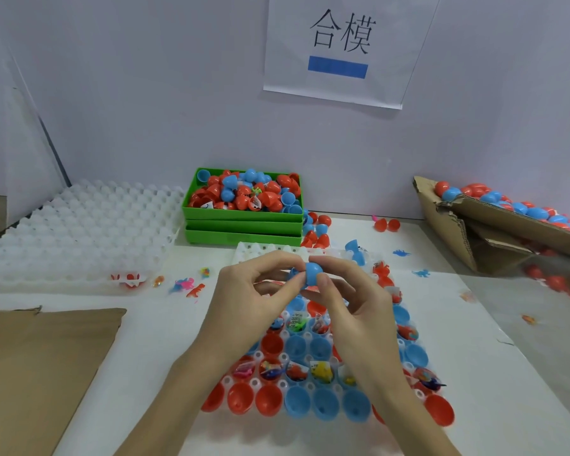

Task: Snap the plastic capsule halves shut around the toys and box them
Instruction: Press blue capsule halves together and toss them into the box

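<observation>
step: snapping halves shut | blue capsule (311, 274) at frame centre, above tray (323, 383) | left hand (260, 291) and right hand (346, 291) fingers pinching it | next, likely: squeeze, carry to cardboard box (507, 222), right edge

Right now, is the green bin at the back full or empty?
Full. The green bin is heaped above its rim with red and blue capsule halves, with a few toy packets among them.

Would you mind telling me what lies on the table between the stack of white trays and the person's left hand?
In the head view, small loose toys lie between the white trays and the left hand; otherwise bare table.
</observation>
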The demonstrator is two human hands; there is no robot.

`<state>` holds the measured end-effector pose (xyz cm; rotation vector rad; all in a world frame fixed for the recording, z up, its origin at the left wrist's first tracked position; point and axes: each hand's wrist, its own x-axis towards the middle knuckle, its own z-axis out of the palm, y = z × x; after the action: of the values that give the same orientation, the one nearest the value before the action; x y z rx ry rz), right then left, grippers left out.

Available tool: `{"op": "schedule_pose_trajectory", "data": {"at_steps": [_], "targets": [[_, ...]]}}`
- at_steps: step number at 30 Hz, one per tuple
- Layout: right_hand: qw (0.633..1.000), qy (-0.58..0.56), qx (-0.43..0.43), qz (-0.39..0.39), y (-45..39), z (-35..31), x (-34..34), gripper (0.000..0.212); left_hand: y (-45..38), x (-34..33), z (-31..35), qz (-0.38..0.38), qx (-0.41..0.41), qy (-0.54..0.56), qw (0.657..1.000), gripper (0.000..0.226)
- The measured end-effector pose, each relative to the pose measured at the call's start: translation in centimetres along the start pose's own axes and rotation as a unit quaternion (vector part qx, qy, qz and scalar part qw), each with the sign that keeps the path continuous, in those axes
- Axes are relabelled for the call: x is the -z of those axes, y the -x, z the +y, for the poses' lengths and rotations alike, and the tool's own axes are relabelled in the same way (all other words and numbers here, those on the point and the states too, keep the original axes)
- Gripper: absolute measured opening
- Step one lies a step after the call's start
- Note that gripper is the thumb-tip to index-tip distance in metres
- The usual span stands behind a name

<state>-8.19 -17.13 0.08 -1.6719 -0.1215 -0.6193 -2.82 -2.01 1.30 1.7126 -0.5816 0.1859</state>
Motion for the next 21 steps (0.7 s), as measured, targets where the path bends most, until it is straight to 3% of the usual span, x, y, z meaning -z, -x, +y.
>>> {"op": "schedule_pose_trajectory", "data": {"at_steps": [7,11,21], "targets": [[0.999,0.031,0.010,-0.022,-0.6,-0.1,0.8,0.024,-0.1,-0.1,0.0,-0.005,0.009,0.061,0.998,0.017],[1.000,-0.002,0.010,-0.008,-0.5,-0.5,1.0,0.022,-0.2,0.0,0.0,-0.024,0.013,0.107,0.994,0.034],[0.998,0.037,0.032,-0.027,-0.6,-0.9,1.3,0.028,-0.1,0.3,0.0,0.011,-0.093,-0.006,0.996,0.041]]}}
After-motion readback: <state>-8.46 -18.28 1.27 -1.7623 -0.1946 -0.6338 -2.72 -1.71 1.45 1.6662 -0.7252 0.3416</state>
